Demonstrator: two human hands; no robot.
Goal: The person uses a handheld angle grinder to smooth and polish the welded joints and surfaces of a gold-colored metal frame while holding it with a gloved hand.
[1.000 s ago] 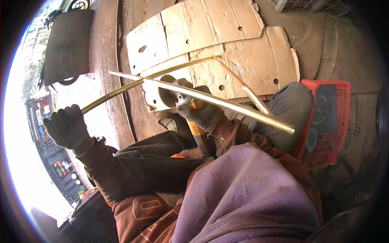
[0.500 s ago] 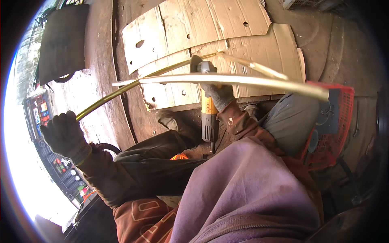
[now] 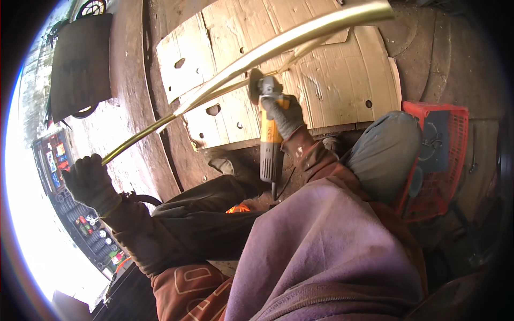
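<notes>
golden frame (image 3: pixel 300 36), angle grinder (image 3: pixel 271 139) in gloved hands (image 3: pixel 91 182)

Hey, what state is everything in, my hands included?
Left hand: gloved, closed round gold tubing
Right hand: gloved, gripping angle grinder
Gold tubing: held, slanting across the view
Angle grinder: held; running or off, cannot tell
Cardboard: spread flat, with holes
Red crate: open-topped, things inside

Well to the left of my bent right knee (image 3: pixel 393 140), my gloved left hand (image 3: pixel 92 183) is curled tight, the left forearm (image 3: pixel 134 231) reaching out behind it. My gloved right hand (image 3: pixel 285 114), nearer on the knee's left, has its fingers wrapped closed, the right forearm (image 3: pixel 315 158) slanting between the two.
</notes>
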